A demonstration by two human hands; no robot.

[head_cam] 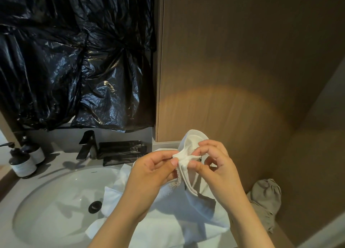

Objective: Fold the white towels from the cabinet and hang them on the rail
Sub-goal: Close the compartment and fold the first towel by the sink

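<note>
Both left hand (149, 173) and right hand (219, 170) are pinching one white cloth (188, 150); towels (168, 212) are draping into one sink (56, 197) near two bottles (23, 163).

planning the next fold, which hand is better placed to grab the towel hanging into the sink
Left, probably: the left hand is on the sink side, nearer that towel; the right hand is toward the wall. Both pinch a cloth.

sink (46, 191); faucet (87, 145); two pump bottles (23, 162); black plastic sheet (74, 57)
</note>
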